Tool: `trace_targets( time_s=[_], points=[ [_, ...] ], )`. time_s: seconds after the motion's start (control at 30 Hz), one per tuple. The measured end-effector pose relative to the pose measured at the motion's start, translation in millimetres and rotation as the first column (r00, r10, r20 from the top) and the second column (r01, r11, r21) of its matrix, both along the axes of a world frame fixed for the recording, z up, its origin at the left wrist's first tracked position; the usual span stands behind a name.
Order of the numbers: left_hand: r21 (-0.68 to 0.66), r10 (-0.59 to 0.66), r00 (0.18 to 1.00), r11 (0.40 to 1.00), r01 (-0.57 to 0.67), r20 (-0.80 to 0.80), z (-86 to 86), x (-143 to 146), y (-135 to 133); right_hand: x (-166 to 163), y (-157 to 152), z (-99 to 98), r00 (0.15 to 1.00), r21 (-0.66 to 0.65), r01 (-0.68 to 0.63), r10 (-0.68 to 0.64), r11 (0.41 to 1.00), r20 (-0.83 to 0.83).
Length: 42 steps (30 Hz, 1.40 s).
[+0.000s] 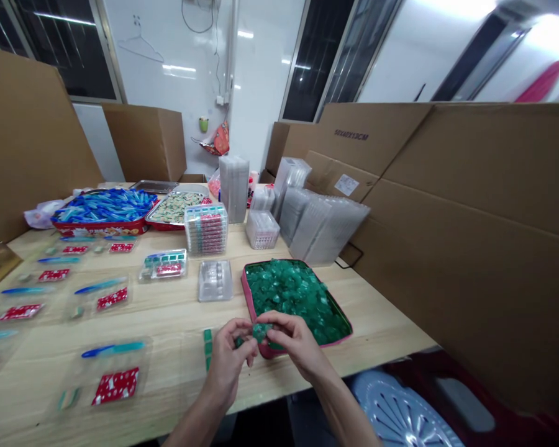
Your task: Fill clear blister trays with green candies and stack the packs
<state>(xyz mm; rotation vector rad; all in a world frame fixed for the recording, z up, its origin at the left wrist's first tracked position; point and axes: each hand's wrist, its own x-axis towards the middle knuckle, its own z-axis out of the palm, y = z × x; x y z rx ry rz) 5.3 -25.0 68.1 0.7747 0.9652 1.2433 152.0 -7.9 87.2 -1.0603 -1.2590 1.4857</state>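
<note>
Fingers (282, 318) around green piece (259, 333) near tray rim (248, 297), slim tabletop margin (343, 356) nearside

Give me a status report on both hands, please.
Right hand pinching small green piece; left hand at its edge. Piece by near corner of pink-rimmed tray. Green strip beside left hand; nothing seen blocking either.

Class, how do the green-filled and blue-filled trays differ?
The green-filled tray is nearer the camera; the blue-filled tray is farther back, on the left. The green-filled tray holds squat pieces; the blue-filled tray long, slender ones. Both sit heaped on the table.
</note>
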Motion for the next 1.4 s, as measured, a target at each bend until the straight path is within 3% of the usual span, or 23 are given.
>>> trace_targets(
  time_s=[0.2,0.4,0.53,0.7,0.9,1.1,1.2,1.3,1.4],
  points=[
    [-0.021,-0.038,0.999,0.999,0.038,0.001,-0.2,-4,-1,-5,-1,-7.1,0.998,-0.077,-0.050,0.047,0.996,-0.052],
    [-0.098,-0.099,0.989,0.989,0.110,0.109,1.5,-4,-2,-7,-2,-8.4,0.991,0.044,-0.009,0.003,0.999,0.131],
    [-0.128,-0.080,0.984,0.987,0.101,0.160,2.0,-6,-2,-11,-5,-9.6,0.957,0.204,0.061,-0.116,0.977,0.266],
    [-0.131,-0.066,0.975,0.987,0.095,0.213,5.4,-6,-2,-15,-7,-11.6,0.964,0.202,0.136,-0.176,0.970,0.197],
    [-0.102,-0.070,0.975,0.990,0.093,0.211,13.9,-5,-3,-19,-9,-2.2,0.924,0.337,0.214,-0.302,0.917,0.233],
    [-0.060,-0.116,0.981,0.990,0.127,0.156,15.6,-19,-8,3,-1,-0.4,0.912,0.336,0.273,-0.354,0.901,0.207],
    [-0.070,-0.188,0.960,0.976,0.206,0.208,14.8,-30,-9,17,3,3.6,0.949,0.246,0.238,-0.279,0.939,0.145],
    [-0.101,-0.239,0.901,0.951,0.293,0.362,9.8,-33,-7,17,3,9.4,0.981,0.241,0.056,-0.099,0.969,0.167],
    [-0.122,-0.244,0.850,0.934,0.336,0.467,1.9,-29,-6,7,1,15.3,0.958,0.295,-0.109,0.021,0.949,0.286]
  ],
)
